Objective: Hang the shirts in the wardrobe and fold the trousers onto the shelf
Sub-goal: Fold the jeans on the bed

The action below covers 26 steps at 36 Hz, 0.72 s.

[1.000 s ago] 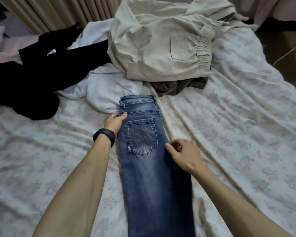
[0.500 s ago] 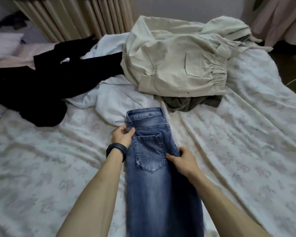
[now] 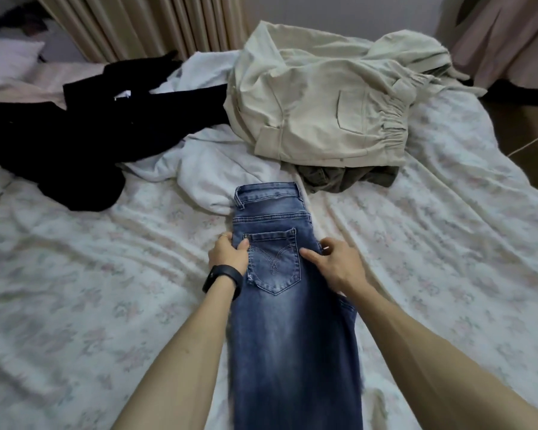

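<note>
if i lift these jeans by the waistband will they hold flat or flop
Probably flop: the jeans lie limp, folded lengthwise on the bed, so the legs would likely dangle. The denim looks thick, so likely heavyish and not slippery.

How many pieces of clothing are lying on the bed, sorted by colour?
Blue: 1, the jeans
Black: 1, the black heap
White: 1, the white garment
Beige: 1, the beige trousers
Olive: 1, the olive garment, mostly hidden under the beige
Total: 5, if each heap is one piece
</note>
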Each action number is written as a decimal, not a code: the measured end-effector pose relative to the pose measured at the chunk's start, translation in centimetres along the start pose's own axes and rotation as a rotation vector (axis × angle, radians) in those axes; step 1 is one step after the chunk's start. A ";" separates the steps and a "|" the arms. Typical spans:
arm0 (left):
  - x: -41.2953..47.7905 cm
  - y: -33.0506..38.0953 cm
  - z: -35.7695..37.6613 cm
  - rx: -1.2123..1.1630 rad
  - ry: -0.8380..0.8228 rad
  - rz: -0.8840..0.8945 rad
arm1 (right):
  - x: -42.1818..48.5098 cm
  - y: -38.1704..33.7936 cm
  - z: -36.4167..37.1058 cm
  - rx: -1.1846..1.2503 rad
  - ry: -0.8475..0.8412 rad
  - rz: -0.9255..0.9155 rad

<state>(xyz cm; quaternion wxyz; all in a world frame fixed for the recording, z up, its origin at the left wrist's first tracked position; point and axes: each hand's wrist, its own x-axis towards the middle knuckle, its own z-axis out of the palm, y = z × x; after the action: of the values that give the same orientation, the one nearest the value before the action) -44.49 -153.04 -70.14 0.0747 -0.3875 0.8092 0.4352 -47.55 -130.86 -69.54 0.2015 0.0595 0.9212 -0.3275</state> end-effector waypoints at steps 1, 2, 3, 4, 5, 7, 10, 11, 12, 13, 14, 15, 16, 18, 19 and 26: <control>-0.5 -0.1 0.2 -0.009 0.009 0.010 | -0.6 0.1 0.3 0.033 0.004 0.012; -1.3 -0.4 0.2 -0.022 0.015 0.006 | -1.2 0.2 0.5 0.069 -0.002 0.018; -2.1 -0.8 0.1 -0.045 0.022 0.000 | -1.8 0.5 0.5 0.096 -0.018 0.019; -2.9 -1.6 0.1 -0.062 0.027 -0.007 | -2.5 1.1 0.5 0.099 -0.044 0.018; -3.8 -2.4 0.1 -0.064 0.016 -0.009 | -3.3 1.7 0.2 0.075 -0.074 0.021; -6.1 -4.0 -0.2 -0.006 -0.055 -0.010 | -4.8 3.2 -0.1 -0.036 -0.119 0.026; -8.9 -7.2 -0.9 0.106 -0.127 0.004 | -7.1 4.8 0.1 -0.231 -0.135 -0.004; -9.7 -7.8 -1.1 0.132 -0.152 0.001 | -7.4 5.1 0.2 -0.267 -0.123 -0.002; -10.3 -8.1 -1.3 0.168 -0.174 -0.014 | -7.6 5.2 0.2 -0.284 -0.107 0.007; -10.9 -8.2 -1.5 0.208 -0.181 -0.030 | -7.9 5.1 0.1 -0.295 -0.090 0.021; -11.1 -8.1 -1.5 0.245 -0.180 -0.037 | -8.0 4.9 -0.1 -0.295 -0.060 0.031; -11.3 -8.0 -1.6 0.273 -0.176 -0.038 | -8.3 4.8 -0.3 -0.289 -0.017 0.038; -11.4 -7.8 -1.7 0.297 -0.164 -0.032 | -8.7 4.7 -0.3 -0.281 0.036 0.039; -11.8 -7.7 -1.6 0.341 -0.119 -0.008 | -10.0 4.5 0.2 -0.265 0.135 0.040; -12.5 -7.9 -1.4 0.370 -0.092 0.014 | -11.2 4.6 0.7 -0.259 0.157 0.044; -24.5 -15.4 -0.5 0.296 -0.030 0.217 | -26.5 9.0 4.6 -0.268 0.146 0.030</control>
<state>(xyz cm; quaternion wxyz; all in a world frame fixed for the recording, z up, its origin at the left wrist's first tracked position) -16.90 -144.58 -68.60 0.0959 -0.2762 0.9003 0.3225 -19.67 -126.16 -67.10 0.1452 0.0696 0.9679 -0.1932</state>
